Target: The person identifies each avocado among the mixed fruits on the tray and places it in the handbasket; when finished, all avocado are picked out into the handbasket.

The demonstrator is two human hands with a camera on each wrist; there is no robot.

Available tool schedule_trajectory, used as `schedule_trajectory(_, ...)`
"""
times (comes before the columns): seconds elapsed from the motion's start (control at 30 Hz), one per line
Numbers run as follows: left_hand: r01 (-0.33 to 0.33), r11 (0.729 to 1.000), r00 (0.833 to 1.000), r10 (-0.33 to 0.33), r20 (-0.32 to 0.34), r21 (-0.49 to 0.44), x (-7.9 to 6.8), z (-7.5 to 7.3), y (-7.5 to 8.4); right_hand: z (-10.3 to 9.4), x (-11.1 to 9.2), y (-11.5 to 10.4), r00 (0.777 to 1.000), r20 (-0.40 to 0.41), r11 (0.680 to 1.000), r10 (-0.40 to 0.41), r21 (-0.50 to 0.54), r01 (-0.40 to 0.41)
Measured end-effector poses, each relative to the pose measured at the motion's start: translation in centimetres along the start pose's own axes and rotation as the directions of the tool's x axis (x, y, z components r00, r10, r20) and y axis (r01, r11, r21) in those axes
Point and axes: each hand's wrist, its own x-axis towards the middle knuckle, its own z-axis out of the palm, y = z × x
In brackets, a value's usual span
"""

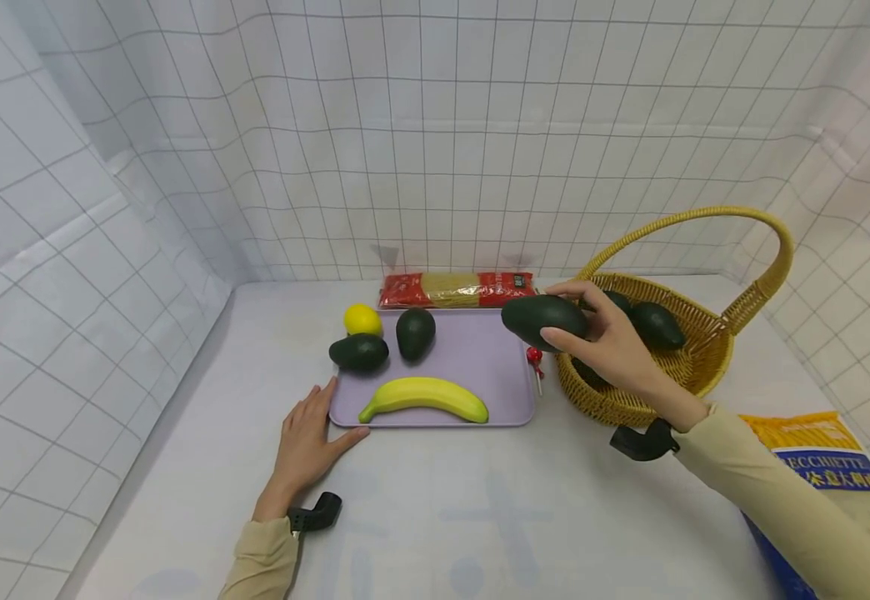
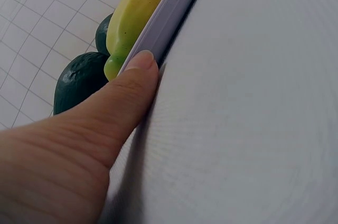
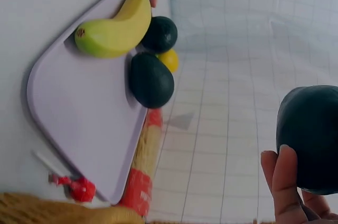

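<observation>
My right hand (image 1: pixel 615 346) grips a dark green avocado (image 1: pixel 543 321) above the right end of the purple tray (image 1: pixel 506 367), close to the wicker basket's rim. In the right wrist view the fingers curl round this avocado (image 3: pixel 311 139). My left hand (image 1: pixel 309 442) rests at the tray's near left corner, its thumb along the outer edge, as the left wrist view shows. On the tray lie a yellow-green banana (image 1: pixel 427 396) and an upright-pointing avocado (image 1: pixel 416 333). Another avocado (image 1: pixel 360 352) lies at the left edge, beside a lemon (image 1: pixel 362 320).
A wicker basket (image 1: pixel 607 408) with a tall handle holds more avocados (image 1: pixel 656 325). Behind the tray lies a red pack of spaghetti (image 1: pixel 450 290). A red lollipop (image 1: pixel 535 356) lies between tray and basket. A bag of orecchiette pasta (image 1: pixel 825 467) sits at the right, partly under the sleeve.
</observation>
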Motion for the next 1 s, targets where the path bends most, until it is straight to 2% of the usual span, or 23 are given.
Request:
schedule_trajectory(0.23,0.023,1.0,0.999,-0.023,0.029,0.007,0.1,0.0,0.0,-2.5,-1.7,0.0,0.999,-0.04,0.999,0.035,0.025,-0.034)
schedule_trajectory(0.5,0.022,1.0,0.999,-0.022,0.036,0.007,0.1,-0.2,0.1,-5.2,-3.9,1.2,1.0,-0.015,0.989,0.014,0.149,-0.012)
schedule_trajectory(0.67,0.024,1.0,0.999,-0.024,0.03,0.008,0.1,-0.2,0.0,-7.6,-4.7,2.1,0.994,-0.034,0.982,0.105,0.159,-0.098)
schedule_trajectory(0.77,0.025,1.0,0.999,-0.025,0.028,0.006,0.1,-0.2,0.0,-9.0,-5.0,2.8,0.977,-0.07,0.975,0.201,0.115,-0.192)
schedule_trajectory(0.83,0.025,1.0,0.999,-0.025,0.027,0.007,0.1,-0.1,0.0,-9.8,-5.3,3.2,0.958,-0.098,0.963,0.269,0.045,-0.266)
schedule_trajectory(1.0,0.022,1.0,0.999,-0.022,0.028,0.008,0.1,0.0,-0.1,-11.2,-5.8,4.1,0.908,-0.138,0.905,0.394,-0.11,-0.41)
